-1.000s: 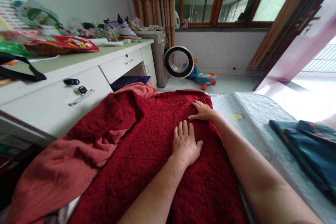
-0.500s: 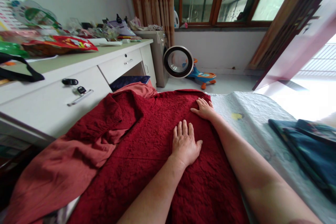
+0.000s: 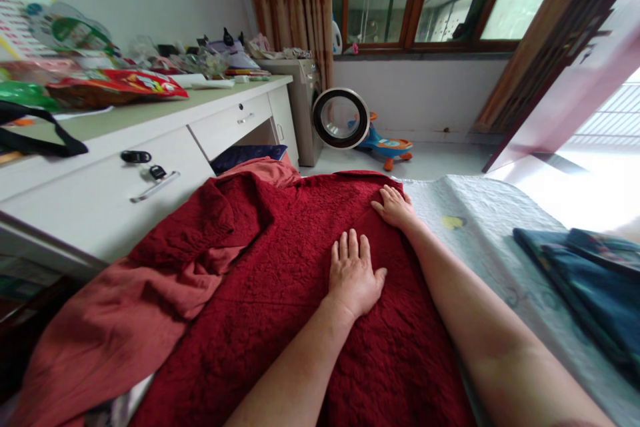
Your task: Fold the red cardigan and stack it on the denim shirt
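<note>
A dark red textured garment lies spread out in front of me, its sleeve bunched on the left. My left hand rests flat on the middle of it, palm down, fingers extended. Farther off, my right hand lies on the garment near its far right edge, fingers stretched out. Under the sleeve and along the left side is a salmon-pink cloth. Neither hand grips the fabric.
A pale patterned bed cover extends to the right, with folded blue jeans on it. White drawers with a key in the lock stand at left. Beyond are a washing machine with its round door open and a blue ride-on toy.
My right hand has slid slightly to the right toward the garment's edge. My left hand stays in place, and the view has shifted very little.
</note>
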Demonstrator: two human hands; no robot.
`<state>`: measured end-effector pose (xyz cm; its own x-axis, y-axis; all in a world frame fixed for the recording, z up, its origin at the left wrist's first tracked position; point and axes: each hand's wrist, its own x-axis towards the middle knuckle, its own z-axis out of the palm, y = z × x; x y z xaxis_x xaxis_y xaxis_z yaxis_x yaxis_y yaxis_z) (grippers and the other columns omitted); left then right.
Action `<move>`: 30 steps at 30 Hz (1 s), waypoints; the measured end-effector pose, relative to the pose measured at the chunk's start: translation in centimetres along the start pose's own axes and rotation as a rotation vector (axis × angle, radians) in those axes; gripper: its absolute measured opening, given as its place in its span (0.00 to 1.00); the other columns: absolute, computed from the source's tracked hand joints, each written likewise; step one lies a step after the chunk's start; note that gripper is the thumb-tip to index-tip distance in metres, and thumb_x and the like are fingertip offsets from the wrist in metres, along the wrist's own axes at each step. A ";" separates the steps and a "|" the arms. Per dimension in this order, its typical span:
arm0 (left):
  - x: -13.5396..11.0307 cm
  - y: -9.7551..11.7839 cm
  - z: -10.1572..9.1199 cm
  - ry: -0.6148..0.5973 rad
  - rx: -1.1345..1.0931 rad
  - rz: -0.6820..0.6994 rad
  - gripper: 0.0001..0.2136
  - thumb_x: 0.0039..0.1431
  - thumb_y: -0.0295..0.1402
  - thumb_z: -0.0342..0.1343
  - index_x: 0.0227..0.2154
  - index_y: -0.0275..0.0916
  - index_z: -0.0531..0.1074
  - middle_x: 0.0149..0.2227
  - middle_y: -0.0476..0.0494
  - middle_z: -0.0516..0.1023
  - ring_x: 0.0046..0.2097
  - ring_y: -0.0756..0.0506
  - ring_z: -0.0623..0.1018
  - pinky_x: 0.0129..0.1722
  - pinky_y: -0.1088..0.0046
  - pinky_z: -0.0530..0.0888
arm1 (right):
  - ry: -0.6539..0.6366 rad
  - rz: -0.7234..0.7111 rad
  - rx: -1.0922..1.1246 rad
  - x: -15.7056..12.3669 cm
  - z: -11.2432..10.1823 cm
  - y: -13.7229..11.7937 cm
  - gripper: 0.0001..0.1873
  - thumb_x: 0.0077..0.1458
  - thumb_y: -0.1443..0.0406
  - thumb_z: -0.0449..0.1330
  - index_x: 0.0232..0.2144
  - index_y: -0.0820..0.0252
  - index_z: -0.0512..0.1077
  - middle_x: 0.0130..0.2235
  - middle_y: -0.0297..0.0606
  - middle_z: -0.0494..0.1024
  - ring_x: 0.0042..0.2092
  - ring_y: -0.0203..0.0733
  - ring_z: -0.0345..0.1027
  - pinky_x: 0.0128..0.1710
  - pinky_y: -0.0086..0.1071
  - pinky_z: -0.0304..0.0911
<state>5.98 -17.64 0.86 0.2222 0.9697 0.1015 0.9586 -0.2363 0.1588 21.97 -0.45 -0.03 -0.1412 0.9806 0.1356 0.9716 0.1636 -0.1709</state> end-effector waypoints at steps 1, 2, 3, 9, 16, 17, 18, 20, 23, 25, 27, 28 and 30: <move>0.0 0.0 0.0 0.001 0.000 0.001 0.36 0.62 0.52 0.44 0.66 0.31 0.52 0.68 0.28 0.50 0.68 0.32 0.51 0.65 0.51 0.52 | -0.004 0.010 0.000 0.0 0.0 0.0 0.31 0.64 0.50 0.46 0.61 0.61 0.59 0.68 0.47 0.53 0.67 0.53 0.45 0.64 0.53 0.41; 0.0 0.0 0.0 0.003 0.000 0.002 0.36 0.62 0.52 0.44 0.66 0.31 0.52 0.68 0.28 0.50 0.68 0.32 0.51 0.65 0.51 0.52 | -0.009 0.018 -0.002 -0.1 -0.1 0.0 0.31 0.63 0.49 0.45 0.62 0.61 0.58 0.68 0.47 0.52 0.68 0.53 0.44 0.64 0.53 0.41; 0.0 0.0 0.1 0.004 0.001 0.002 0.36 0.62 0.52 0.44 0.66 0.31 0.52 0.68 0.28 0.50 0.68 0.32 0.51 0.65 0.51 0.52 | -0.014 0.025 -0.004 -0.1 -0.1 -0.1 0.32 0.63 0.49 0.45 0.62 0.61 0.58 0.68 0.47 0.51 0.68 0.53 0.44 0.64 0.54 0.41; 0.0 0.0 0.2 0.003 0.006 0.003 0.36 0.62 0.52 0.44 0.66 0.31 0.52 0.68 0.28 0.50 0.68 0.32 0.51 0.65 0.51 0.52 | -0.003 0.058 -0.008 -0.3 -0.4 -0.2 0.35 0.62 0.47 0.46 0.64 0.60 0.55 0.69 0.48 0.49 0.68 0.54 0.40 0.64 0.55 0.40; 0.0 -0.1 0.2 0.002 0.005 0.007 0.36 0.62 0.52 0.44 0.66 0.31 0.52 0.68 0.27 0.50 0.68 0.32 0.51 0.65 0.51 0.52 | 0.138 0.047 -0.009 -0.6 -1.4 -0.5 0.28 0.61 0.50 0.49 0.56 0.59 0.65 0.60 0.50 0.65 0.59 0.56 0.59 0.57 0.48 0.55; 0.0 -0.1 0.2 0.002 0.008 0.008 0.36 0.62 0.52 0.44 0.66 0.31 0.52 0.68 0.27 0.50 0.68 0.32 0.51 0.65 0.51 0.52 | 0.121 0.046 -0.011 -0.6 -1.5 -0.6 0.26 0.61 0.50 0.49 0.54 0.59 0.67 0.58 0.50 0.67 0.58 0.56 0.60 0.56 0.48 0.56; 0.0 -0.1 0.2 0.003 0.011 0.008 0.36 0.62 0.52 0.44 0.66 0.31 0.52 0.68 0.27 0.50 0.68 0.32 0.51 0.65 0.51 0.52 | 0.098 0.045 -0.012 -0.6 -1.5 -0.6 0.25 0.62 0.50 0.49 0.53 0.59 0.68 0.57 0.50 0.67 0.57 0.56 0.60 0.55 0.47 0.56; 0.0 -0.1 0.2 0.005 0.015 0.007 0.36 0.62 0.52 0.44 0.66 0.31 0.52 0.68 0.28 0.50 0.68 0.32 0.52 0.65 0.51 0.52 | 0.058 0.040 -0.004 -0.6 -1.3 -0.6 0.25 0.62 0.51 0.49 0.53 0.59 0.67 0.58 0.50 0.66 0.58 0.55 0.59 0.56 0.46 0.56; 0.0 0.0 0.2 0.004 0.015 0.004 0.36 0.62 0.52 0.44 0.66 0.31 0.52 0.68 0.28 0.50 0.68 0.32 0.52 0.65 0.51 0.53 | 0.034 0.019 0.022 -0.5 -0.8 -0.4 0.27 0.62 0.51 0.48 0.56 0.61 0.64 0.59 0.50 0.64 0.59 0.53 0.59 0.58 0.45 0.55; 0.0 0.0 0.1 0.000 0.013 0.002 0.36 0.62 0.52 0.45 0.66 0.31 0.52 0.68 0.28 0.50 0.68 0.32 0.52 0.65 0.51 0.53 | 0.026 0.004 0.034 -0.3 -0.5 -0.1 0.28 0.63 0.51 0.48 0.57 0.62 0.63 0.61 0.50 0.63 0.61 0.53 0.57 0.59 0.44 0.53; 0.0 0.0 0.1 -0.003 0.009 0.002 0.36 0.62 0.52 0.45 0.66 0.31 0.52 0.68 0.28 0.50 0.68 0.32 0.51 0.65 0.51 0.52 | 0.017 -0.003 0.043 -0.1 -0.2 0.1 0.30 0.63 0.50 0.47 0.59 0.63 0.61 0.63 0.50 0.60 0.62 0.53 0.55 0.61 0.44 0.51; 0.0 0.0 0.1 -0.002 0.006 0.003 0.36 0.62 0.52 0.45 0.66 0.31 0.52 0.68 0.28 0.50 0.68 0.32 0.51 0.65 0.51 0.52 | 0.012 -0.003 0.047 0.0 0.0 0.3 0.31 0.63 0.50 0.47 0.60 0.63 0.60 0.64 0.50 0.59 0.63 0.53 0.54 0.61 0.44 0.50; 0.0 0.0 0.0 -0.001 0.001 0.003 0.36 0.62 0.52 0.45 0.66 0.31 0.52 0.68 0.27 0.49 0.68 0.32 0.51 0.65 0.51 0.52 | 0.006 -0.002 0.054 0.1 0.1 0.4 0.32 0.62 0.50 0.48 0.60 0.63 0.59 0.64 0.50 0.58 0.64 0.53 0.52 0.62 0.43 0.49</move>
<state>5.98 -17.63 0.82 0.2256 0.9689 0.1013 0.9580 -0.2395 0.1574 22.35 -0.28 -0.19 -0.1421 0.9796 0.1421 0.9597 0.1715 -0.2227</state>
